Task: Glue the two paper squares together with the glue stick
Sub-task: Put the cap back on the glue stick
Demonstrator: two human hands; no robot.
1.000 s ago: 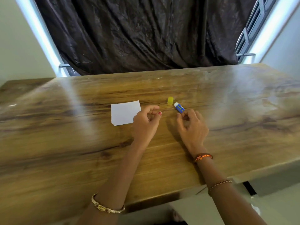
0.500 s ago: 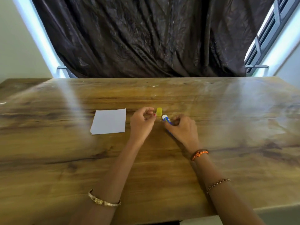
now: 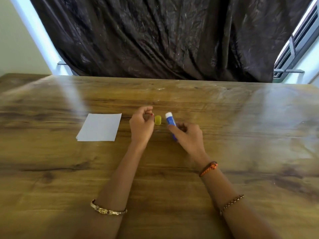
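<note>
While the wooden table carries the white paper squares stacked well left of both hands, the right hand has lifted the blue glue stick off the surface it lay on a second ago, fingers curled round its lower body. Its long axis tilts steeply, white glue tip pointing up and away, so gluing can likely begin. The left hand is loosely curled, holding nothing, just beside the yellow cap.
</note>
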